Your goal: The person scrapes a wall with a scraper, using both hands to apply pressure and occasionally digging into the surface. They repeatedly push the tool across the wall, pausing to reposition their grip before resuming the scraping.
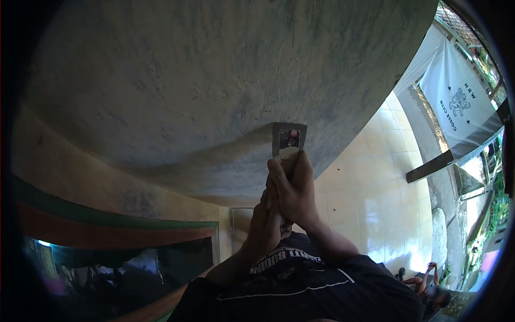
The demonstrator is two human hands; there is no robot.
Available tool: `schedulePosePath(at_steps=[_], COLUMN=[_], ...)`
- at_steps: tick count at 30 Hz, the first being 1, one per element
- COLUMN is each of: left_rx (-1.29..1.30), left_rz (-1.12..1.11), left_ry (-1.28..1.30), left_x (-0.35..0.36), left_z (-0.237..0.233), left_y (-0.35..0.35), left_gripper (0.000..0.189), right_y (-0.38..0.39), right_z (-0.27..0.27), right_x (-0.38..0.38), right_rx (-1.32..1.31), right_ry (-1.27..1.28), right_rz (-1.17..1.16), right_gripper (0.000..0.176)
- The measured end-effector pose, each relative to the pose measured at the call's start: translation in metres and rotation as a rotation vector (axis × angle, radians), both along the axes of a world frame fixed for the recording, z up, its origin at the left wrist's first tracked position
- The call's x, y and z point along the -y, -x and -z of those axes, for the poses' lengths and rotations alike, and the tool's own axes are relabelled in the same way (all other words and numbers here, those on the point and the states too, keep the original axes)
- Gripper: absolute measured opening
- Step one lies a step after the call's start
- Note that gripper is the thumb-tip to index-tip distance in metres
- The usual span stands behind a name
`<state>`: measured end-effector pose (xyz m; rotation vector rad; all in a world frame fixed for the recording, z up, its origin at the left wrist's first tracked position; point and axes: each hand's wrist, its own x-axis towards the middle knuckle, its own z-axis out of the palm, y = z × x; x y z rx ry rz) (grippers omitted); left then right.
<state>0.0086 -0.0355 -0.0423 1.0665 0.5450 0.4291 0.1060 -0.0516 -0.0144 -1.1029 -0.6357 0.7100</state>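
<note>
A scraper with a flat, roughly rectangular metal blade is against the grey, streaked wall surface. My right hand is closed around its handle, just below the blade, with the thumb along the near side. Lower and to the left, my left hand is closed too, pressed up against the right hand at the handle's lower part. Fingers cover most of the handle. A dark shadow stretches leftward over the wall from the blade.
A dark window in a green and brown frame is at lower left. Pale floor tiles run along the right, past the wall's edge. A white banner hangs beyond them. Another person is at lower right.
</note>
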Motion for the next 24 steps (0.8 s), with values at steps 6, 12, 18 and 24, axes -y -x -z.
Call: schedulePosePath(at_steps=[6, 12, 18, 24], left_rx=[0.064, -0.055, -0.011, -0.044], left_rz=[0.088, 0.028, 0.081, 0.016], left_ry=[-0.232, 0.102, 0.088, 0.165], left_x=[-0.007, 0.0, 0.0, -0.001], left_z=[-0.008, -0.005, -0.005, -0.013], left_y=[-0.006, 0.001, 0.004, 0.002], left_gripper=[0.038, 0.037, 0.036, 0.033], right_y=[-0.004, 0.002, 0.003, -0.001], right_z=[-0.026, -0.006, -0.009, -0.026], right_x=[0.0, 0.001, 0.004, 0.002], right_rx=[0.102, 0.025, 0.071, 0.104], right_ry=[-0.017, 0.048, 0.009, 0.044], right_rz=[0.058, 0.08, 0.056, 0.038], right_gripper=[0.016, 0.016, 0.016, 0.016])
